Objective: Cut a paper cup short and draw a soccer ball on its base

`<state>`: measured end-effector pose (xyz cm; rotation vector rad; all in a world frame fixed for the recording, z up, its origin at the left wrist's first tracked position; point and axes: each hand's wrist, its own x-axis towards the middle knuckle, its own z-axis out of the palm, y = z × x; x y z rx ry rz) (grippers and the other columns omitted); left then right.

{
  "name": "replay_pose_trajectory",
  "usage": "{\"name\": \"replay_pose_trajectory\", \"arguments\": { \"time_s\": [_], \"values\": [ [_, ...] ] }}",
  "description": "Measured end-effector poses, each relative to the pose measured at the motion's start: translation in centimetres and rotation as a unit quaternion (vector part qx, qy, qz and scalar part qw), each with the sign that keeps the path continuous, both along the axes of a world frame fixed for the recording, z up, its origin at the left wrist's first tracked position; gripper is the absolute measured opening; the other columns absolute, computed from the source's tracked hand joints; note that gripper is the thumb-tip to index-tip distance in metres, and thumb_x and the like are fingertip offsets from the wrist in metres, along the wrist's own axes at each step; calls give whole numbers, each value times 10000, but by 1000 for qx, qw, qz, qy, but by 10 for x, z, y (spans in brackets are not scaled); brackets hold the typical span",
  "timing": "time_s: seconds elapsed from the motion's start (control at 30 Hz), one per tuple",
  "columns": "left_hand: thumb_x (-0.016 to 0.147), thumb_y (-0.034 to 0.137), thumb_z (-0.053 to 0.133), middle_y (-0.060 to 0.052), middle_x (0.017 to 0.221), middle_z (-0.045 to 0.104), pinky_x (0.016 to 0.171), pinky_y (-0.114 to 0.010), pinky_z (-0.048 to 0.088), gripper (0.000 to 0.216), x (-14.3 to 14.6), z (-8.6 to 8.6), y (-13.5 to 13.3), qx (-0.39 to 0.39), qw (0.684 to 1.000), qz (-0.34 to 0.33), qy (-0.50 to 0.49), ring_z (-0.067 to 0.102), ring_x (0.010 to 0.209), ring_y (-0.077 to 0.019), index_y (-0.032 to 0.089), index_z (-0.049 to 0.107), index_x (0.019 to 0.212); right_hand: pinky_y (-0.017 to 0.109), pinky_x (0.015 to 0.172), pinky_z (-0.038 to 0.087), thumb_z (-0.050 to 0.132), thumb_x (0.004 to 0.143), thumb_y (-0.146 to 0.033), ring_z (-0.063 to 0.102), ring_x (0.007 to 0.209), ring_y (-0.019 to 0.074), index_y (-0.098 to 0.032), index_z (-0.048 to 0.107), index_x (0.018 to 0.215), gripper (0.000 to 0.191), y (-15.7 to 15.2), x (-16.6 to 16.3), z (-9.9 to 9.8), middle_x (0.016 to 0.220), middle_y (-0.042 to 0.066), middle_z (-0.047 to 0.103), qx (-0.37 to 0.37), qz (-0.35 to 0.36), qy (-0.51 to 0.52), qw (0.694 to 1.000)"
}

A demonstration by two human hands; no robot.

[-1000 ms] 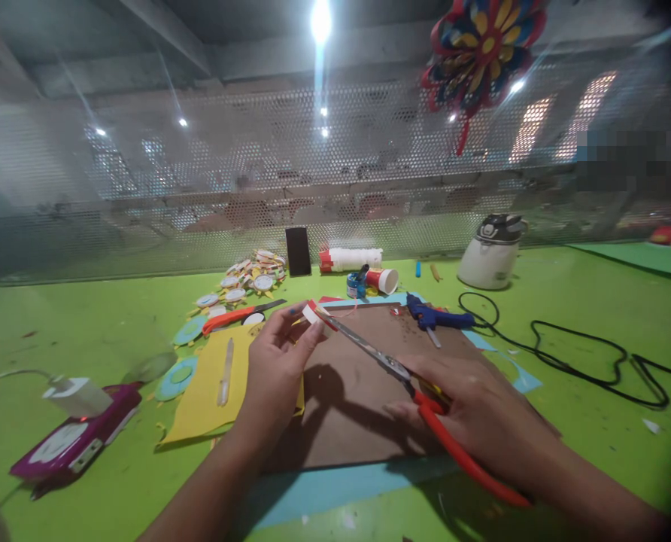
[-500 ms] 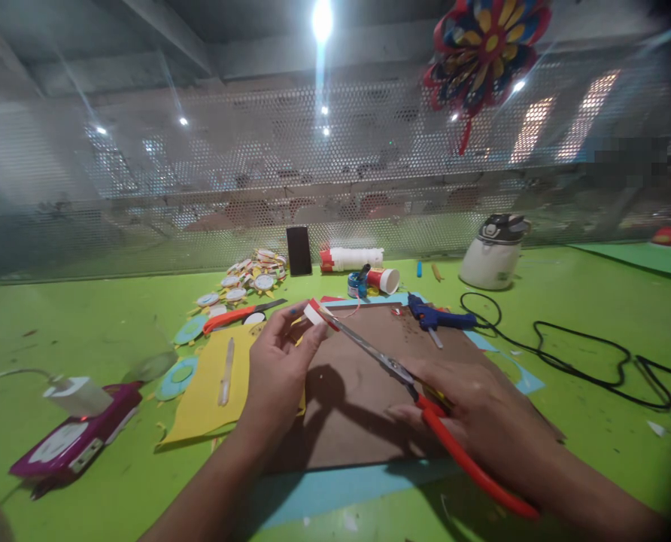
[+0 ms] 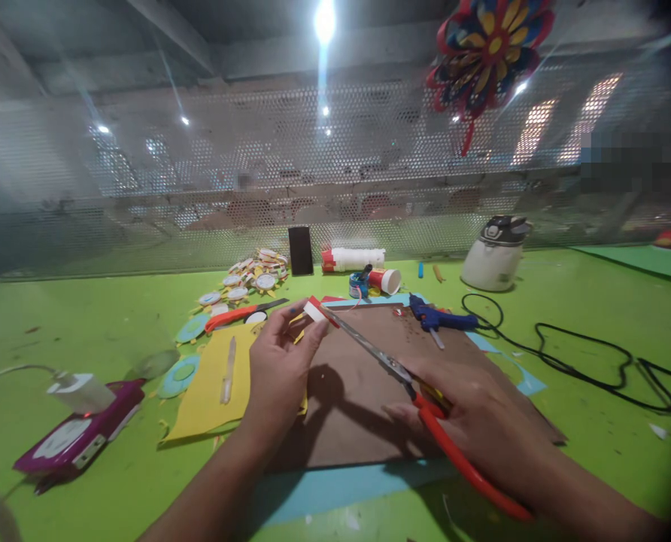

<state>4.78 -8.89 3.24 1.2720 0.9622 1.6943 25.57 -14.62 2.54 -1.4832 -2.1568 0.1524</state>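
Above brown board (image 3: 347, 444), left hand (image 3: 282, 361) pinches red-white piece (image 3: 314, 310), apparently steadying it against scissors (image 3: 393, 366); right hand (image 3: 476, 399) clamped around red handles (image 3: 447, 446)

Saw red and silver on the scissors (image 3: 399, 369), red and white on the piece (image 3: 315, 310), green on the bench (image 3: 81, 324), yellow on the paper (image 3: 207, 399), brown on the board (image 3: 363, 429), blue on the glue gun (image 3: 442, 320).
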Motion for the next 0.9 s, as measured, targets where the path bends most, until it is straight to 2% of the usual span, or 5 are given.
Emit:
{"name": "replay_pose_trajectory", "arguments": {
  "time_s": [0.17,0.37,0.53,0.67,0.9],
  "values": [
    [735,292,773,-75,1068,721,938,-367,543,382,1,-4,1,22,1000,6,12,682,1014,-214,158,634,1065,346,678,502,616,850,-385,672,789,243,-242,672,972,196,-2,-1,1,863,38,733,-9,-1,16,1000],
    [739,281,771,-69,1061,726,943,-357,541,369,2,-4,0,27,1000,-2,11,684,1016,-208,164,632,1060,372,730,511,602,862,-392,673,873,264,-239,669,963,195,-2,1,0,958,63,741,-29,-5,8,1000],
    [743,276,769,-62,1051,727,936,-330,545,364,1,-5,1,31,999,2,9,683,1011,-191,162,635,1062,342,670,498,595,873,-399,673,786,238,-231,664,941,194,-1,1,3,904,48,742,-19,7,4,1000],
    [738,280,772,-63,1047,728,922,-323,552,372,1,-7,3,42,999,4,10,686,995,-185,160,637,1062,354,679,502,591,871,-419,669,798,244,-225,667,950,223,-1,1,1,931,52,739,-23,8,11,1000],
    [744,278,767,-69,1050,728,914,-330,553,365,2,-7,4,41,999,5,17,689,988,-191,161,638,1065,367,725,492,576,888,-437,664,833,244,-258,654,1125,307,0,2,-5,942,33,740,-26,-1,11,1000]
  ]
}}
